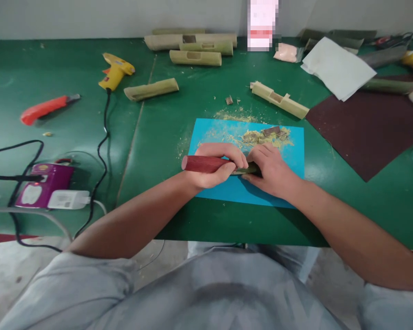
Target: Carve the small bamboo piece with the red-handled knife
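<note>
My left hand is wrapped round a dark red wooden tool handle that points left, over a blue mat. My right hand is closed on a short green bamboo piece, pressing it down on the mat where the tool meets it. The tool's working end is hidden between the two hands. Yellowish shavings and a small cut chip lie on the mat's far part.
On the green table: several bamboo sections at the back, one notched piece, a yellow glue gun, a red utility knife, a purple power strip with cables, white paper, a dark brown sheet.
</note>
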### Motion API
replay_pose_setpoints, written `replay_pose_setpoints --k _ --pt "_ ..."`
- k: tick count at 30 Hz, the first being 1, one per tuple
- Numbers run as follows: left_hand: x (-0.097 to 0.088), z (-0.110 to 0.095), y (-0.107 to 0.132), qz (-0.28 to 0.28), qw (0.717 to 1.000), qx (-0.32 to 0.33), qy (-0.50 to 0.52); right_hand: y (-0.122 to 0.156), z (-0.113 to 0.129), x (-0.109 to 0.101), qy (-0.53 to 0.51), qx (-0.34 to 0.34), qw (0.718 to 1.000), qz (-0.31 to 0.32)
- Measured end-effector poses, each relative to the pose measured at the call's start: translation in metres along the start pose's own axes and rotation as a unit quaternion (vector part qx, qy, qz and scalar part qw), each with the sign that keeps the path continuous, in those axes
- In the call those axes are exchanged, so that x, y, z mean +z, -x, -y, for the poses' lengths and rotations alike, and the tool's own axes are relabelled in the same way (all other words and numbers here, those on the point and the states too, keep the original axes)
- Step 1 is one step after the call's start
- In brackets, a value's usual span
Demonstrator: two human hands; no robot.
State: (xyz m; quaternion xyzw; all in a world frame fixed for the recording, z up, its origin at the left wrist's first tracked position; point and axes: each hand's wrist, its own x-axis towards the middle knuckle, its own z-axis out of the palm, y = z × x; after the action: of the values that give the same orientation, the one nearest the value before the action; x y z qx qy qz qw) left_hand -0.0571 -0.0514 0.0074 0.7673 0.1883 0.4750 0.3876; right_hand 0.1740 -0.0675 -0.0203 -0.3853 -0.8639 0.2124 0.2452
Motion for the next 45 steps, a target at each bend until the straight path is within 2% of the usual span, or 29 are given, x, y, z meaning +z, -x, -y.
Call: replay_pose_setpoints --k 15,19,25,29,32,34,36,39,45 --pt "0.004 0.009 0.0 -0.028 0.999 -0.029 0.022 -0.003 -0.003 -0.003 0.005 -0.013 1.0 -0.003" --pt "0.003 0.01 -0.001 -0.018 1.0 -0.016 -0.003 -0.006 -0.002 -0.004 0.028 -0.015 0.999 -0.005" --pt "0.001 0.01 0.0 -0.015 0.999 -0.03 -0.012 -0.017 0.001 -0.014 0.068 -0.012 0.997 0.042" --pt "0.003 0.01 0.001 -0.016 0.999 -0.015 -0.024 -0.019 0.002 -0.015 0.074 -0.026 0.996 0.043" --pt "0.007 0.009 0.001 -0.055 0.998 0.005 -0.007 -0.017 0.0 -0.01 0.064 -0.039 0.996 0.041" --pt "0.009 0.008 0.001 -0.093 0.995 -0.003 0.024 -0.016 -0.001 -0.008 0.055 -0.048 0.997 0.041" --pt "0.01 0.008 0.001 -0.103 0.994 -0.021 0.041 -0.015 -0.002 -0.007 0.042 -0.053 0.997 0.039" --pt "0.007 0.006 0.002 -0.076 0.997 -0.028 0.015 -0.015 -0.002 -0.008 0.023 -0.055 0.997 0.04" --pt "-0.001 0.001 -0.001 -0.008 0.999 0.002 -0.048 -0.015 0.0 -0.009 0.005 -0.042 0.998 0.052"
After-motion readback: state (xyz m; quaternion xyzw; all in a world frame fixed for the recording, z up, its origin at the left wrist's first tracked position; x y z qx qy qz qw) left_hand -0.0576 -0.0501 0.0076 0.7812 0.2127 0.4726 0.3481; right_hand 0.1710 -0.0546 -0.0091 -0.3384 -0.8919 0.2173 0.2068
